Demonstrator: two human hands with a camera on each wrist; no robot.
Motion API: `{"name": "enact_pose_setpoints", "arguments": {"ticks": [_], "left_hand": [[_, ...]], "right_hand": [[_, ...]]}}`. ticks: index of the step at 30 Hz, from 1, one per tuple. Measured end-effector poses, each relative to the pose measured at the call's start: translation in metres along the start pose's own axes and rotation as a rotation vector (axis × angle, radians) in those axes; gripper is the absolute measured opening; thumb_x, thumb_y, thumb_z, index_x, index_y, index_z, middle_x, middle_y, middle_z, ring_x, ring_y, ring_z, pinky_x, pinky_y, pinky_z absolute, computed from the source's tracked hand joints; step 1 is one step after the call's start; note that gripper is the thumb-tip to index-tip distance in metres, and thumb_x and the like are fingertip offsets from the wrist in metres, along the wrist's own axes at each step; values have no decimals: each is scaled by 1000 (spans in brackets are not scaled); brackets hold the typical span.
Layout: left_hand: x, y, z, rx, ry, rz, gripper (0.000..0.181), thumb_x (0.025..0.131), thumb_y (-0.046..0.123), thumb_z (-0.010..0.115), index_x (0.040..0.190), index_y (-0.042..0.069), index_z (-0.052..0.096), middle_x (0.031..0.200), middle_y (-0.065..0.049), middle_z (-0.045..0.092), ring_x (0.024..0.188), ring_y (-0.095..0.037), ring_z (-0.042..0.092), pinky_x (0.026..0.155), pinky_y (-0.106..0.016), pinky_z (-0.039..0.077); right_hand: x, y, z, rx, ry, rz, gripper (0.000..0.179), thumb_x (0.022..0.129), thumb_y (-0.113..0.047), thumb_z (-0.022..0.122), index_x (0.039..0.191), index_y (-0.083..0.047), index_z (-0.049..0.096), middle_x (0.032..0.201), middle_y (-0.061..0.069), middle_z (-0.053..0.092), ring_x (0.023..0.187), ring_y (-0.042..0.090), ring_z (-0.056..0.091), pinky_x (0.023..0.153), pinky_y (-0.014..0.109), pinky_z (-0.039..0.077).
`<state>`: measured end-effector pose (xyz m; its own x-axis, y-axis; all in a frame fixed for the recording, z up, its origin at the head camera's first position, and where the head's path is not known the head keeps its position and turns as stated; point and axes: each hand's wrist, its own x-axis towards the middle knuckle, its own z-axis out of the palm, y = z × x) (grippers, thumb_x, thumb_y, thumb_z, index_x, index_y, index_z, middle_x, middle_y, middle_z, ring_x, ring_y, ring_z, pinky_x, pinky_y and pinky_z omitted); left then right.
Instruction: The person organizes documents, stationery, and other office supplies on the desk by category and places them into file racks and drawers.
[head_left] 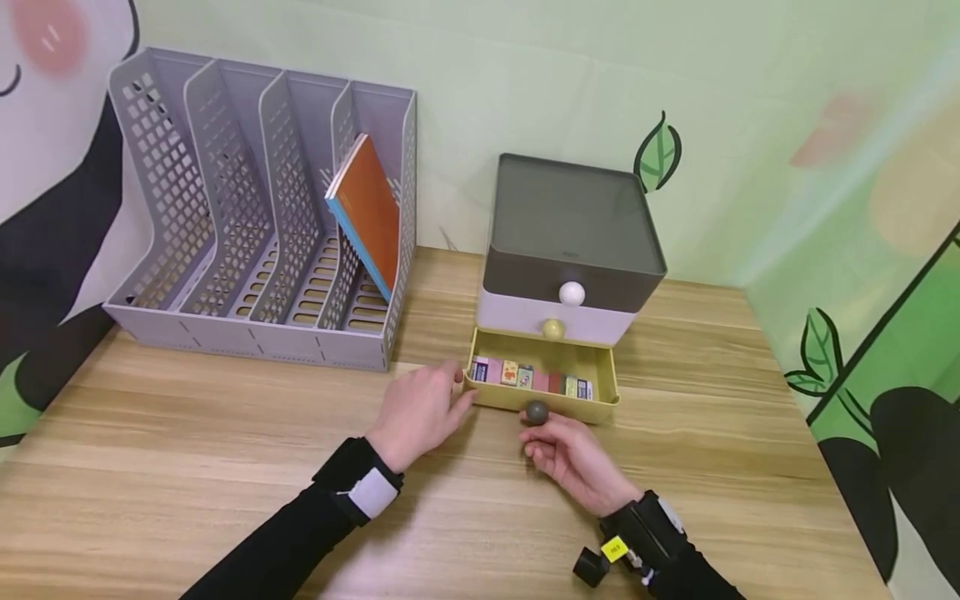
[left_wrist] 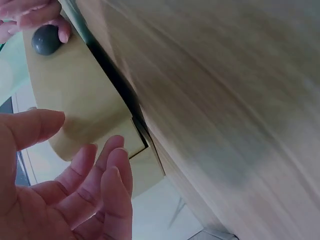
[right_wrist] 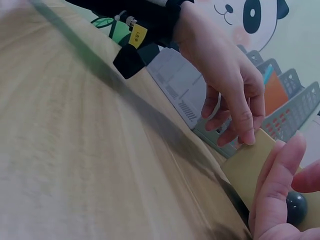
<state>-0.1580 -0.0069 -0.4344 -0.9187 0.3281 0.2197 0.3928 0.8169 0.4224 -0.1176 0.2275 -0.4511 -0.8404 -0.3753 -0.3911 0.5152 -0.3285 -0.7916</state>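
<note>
A small desktop drawer unit (head_left: 573, 221) stands at the back, its yellow bottom drawer (head_left: 498, 395) pulled out. Inside it lies a row of several small, coloured, block-like pieces (head_left: 525, 377). My right hand (head_left: 581, 462) is at the drawer's front, fingers and thumb round the dark round knob (head_left: 537, 412). At the drawer's left front corner is my left hand (head_left: 420, 410), its thumb and fingers loosely spread on either side of the corner. In the left wrist view, that hand's fingers (left_wrist: 117, 172) hold nothing.
Left of the drawers stands a grey-purple file rack (head_left: 352, 346) with several slots. An orange-and-blue booklet (head_left: 371, 217) leans in its rightmost slot. Two upper drawers, with a white knob (head_left: 572, 293) and a yellow knob (head_left: 553, 330), are closed. A printed cloth (head_left: 525, 83) hangs behind the wooden table (head_left: 225, 467).
</note>
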Motion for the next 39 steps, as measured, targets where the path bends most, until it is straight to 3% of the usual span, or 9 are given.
{"name": "enact_pose_setpoints", "arguments": {"ticks": [7, 14, 21, 26, 35, 39], "left_hand": [[12, 1, 5, 5, -29, -9, 25, 90, 28, 67, 102, 6, 67, 79, -3, 67, 66, -19, 62, 54, -34, 48], [22, 1, 9, -4, -51, -41, 31, 91, 29, 66, 109, 4, 67, 77, -3, 65, 60, -19, 58, 47, -32, 44], [32, 2, 11, 7, -71, -46, 32, 92, 31, 63, 109, 4, 65, 84, -7, 68, 73, -28, 66, 56, -41, 50], [37, 1, 15, -12, -82, -49, 35, 92, 29, 64, 115, 2, 64, 91, -10, 71, 75, -30, 67, 57, -42, 52], [42, 0, 18, -21, -102, -79, 41, 92, 27, 64, 125, 2, 62, 106, -13, 72, 77, -29, 67, 59, -39, 53], [44, -1, 17, -21, -83, -73, 38, 92, 26, 64, 122, 2, 64, 102, -12, 72, 76, -28, 67, 58, -38, 52]], "right_hand": [[17, -6, -4, 72, 32, -35, 27, 96, -1, 47, 123, 1, 47, 89, 2, 64, 75, 7, 62, 71, 15, 50], [34, -15, -3, 210, 62, -9, 21, 97, -1, 41, 118, -1, 46, 89, 6, 62, 73, 9, 60, 67, 12, 48], [48, -24, -3, 347, 69, 12, 22, 99, -2, 38, 120, -1, 45, 91, 8, 60, 75, 11, 58, 69, 10, 48], [55, -30, -3, 402, 122, 11, 23, 99, -3, 37, 121, 0, 45, 92, 9, 58, 75, 12, 57, 68, 10, 47], [65, -36, -3, 479, 140, 16, 22, 100, -5, 35, 120, 2, 43, 93, 9, 55, 76, 12, 55, 68, 11, 46], [66, -35, -4, 495, 161, 26, 19, 103, -11, 39, 115, 1, 47, 90, 9, 57, 74, 13, 56, 67, 11, 46]]}}
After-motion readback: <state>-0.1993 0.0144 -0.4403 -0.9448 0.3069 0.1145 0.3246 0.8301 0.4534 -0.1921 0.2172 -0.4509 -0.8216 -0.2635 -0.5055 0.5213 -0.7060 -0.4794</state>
